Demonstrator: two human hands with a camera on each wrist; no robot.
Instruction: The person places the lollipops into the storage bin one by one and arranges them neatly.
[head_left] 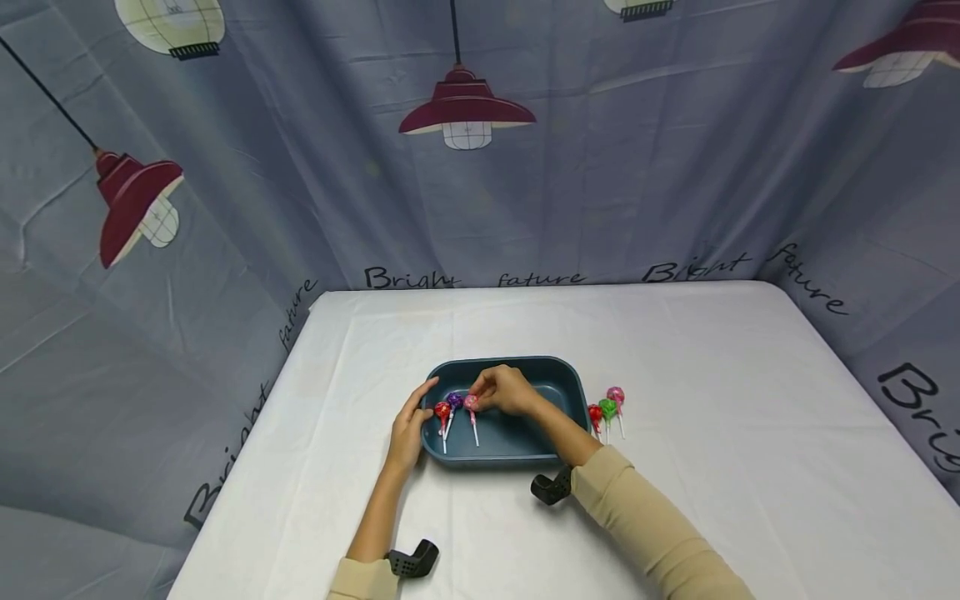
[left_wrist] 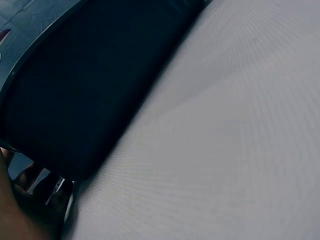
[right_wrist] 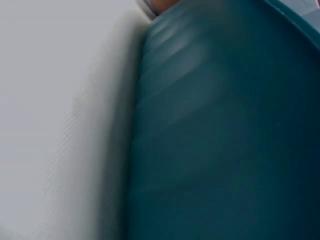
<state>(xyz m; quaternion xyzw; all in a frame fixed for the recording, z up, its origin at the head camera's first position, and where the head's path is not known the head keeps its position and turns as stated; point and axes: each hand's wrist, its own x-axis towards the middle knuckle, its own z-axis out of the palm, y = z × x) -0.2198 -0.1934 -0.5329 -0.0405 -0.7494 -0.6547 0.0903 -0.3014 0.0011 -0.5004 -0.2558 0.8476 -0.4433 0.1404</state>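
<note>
On the white table stands a dark teal tray (head_left: pixel 517 457). My left hand (head_left: pixel 407 432) holds its left end, thumb and index finger at the rim; in the left wrist view the left fingers (left_wrist: pixel 30 177) lie along the tray's end wall. Inside the tray my right hand (head_left: pixel 507 390) pinches a pink lollipop (head_left: pixel 471 403) at its candy head, its white stick pointing toward me. Just left of it lie a purple lollipop (head_left: pixel 454 400) and a red lollipop (head_left: pixel 442 411). The right wrist view shows mostly the tray's side wall (right_wrist: pixel 190 125).
Outside the tray's right end, another red lollipop (head_left: pixel 595 413), a green lollipop (head_left: pixel 608 408) and a second pink lollipop (head_left: pixel 616 394) lie side by side on the white tablecloth (head_left: pixel 720 383). A grey curtain (head_left: pixel 600 167) with printed lamps hangs behind and beside the table.
</note>
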